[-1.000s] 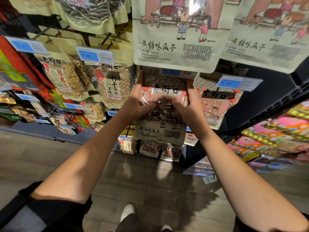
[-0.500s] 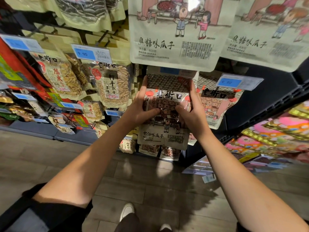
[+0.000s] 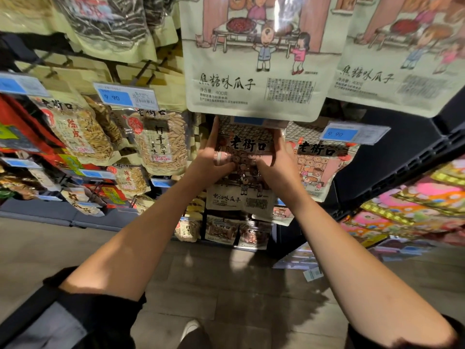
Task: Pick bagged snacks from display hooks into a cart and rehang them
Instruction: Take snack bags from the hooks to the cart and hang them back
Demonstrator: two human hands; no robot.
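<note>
Hands hold one snack bag (image 3: 240,170) at the display, directly below the large caramel-seed bag (image 3: 251,71) that hangs in front. Left hand (image 3: 208,163) pinches the bag's left edge, thumb on the front, fingers behind. Right hand (image 3: 276,165) pinches the right edge in the same manner. The bag's top edge sits just under the large bag's lower rim, so hook and hang hole are hidden.

Risks, as judged: the hole may miss the hook unseen; the bag may snag the price tag (image 3: 254,121) just below the large bag; neighbouring bag (image 3: 324,159) to its lower right may be knocked.
</note>
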